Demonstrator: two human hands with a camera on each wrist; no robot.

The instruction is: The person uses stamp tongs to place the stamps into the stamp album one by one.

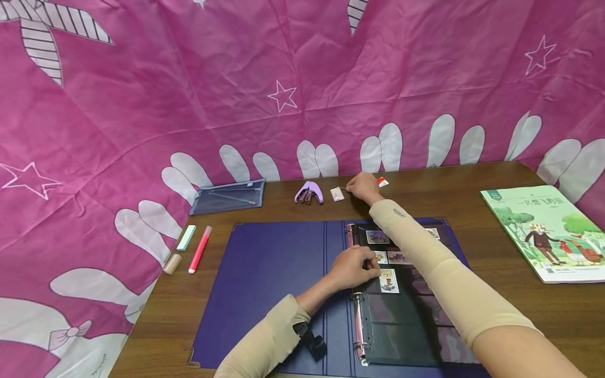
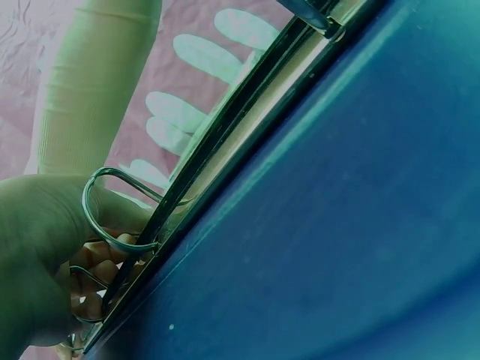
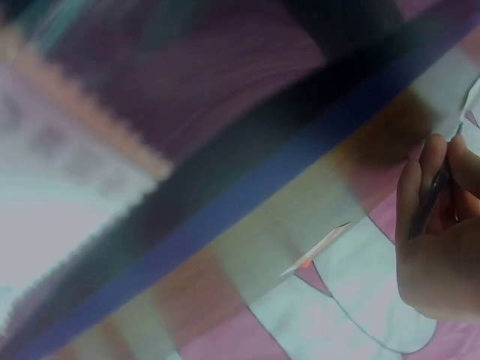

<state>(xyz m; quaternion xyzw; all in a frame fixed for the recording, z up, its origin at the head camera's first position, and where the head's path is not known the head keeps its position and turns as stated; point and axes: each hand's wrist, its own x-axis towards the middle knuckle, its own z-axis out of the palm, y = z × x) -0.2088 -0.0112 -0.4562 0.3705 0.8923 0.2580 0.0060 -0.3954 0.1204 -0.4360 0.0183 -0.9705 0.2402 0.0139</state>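
My right hand (image 1: 364, 187) reaches to the back of the table and pinches dark tweezers (image 3: 433, 196). Their thin tip points at a small pale stamp (image 1: 337, 194) on the wood. Beside that hand lies a red and white stamp (image 1: 383, 182). My left hand (image 1: 353, 266) rests on the black pocket page of the open blue stamp album (image 1: 279, 273), fingers loosely bent. Right by its fingertips is a white stamp with a picture (image 1: 389, 281). More stamps (image 1: 377, 237) sit in the upper pockets, partly hidden by the right forearm. Metal rings (image 2: 112, 210) stand close to the left hand.
A purple hole-punch-like tool (image 1: 309, 192) and a blue zip pouch (image 1: 228, 196) lie at the back. Left of the album are a red marker (image 1: 200, 250), a pale eraser-like block (image 1: 186, 238) and a tan cylinder (image 1: 172, 263). A green picture book (image 1: 548, 231) lies right.
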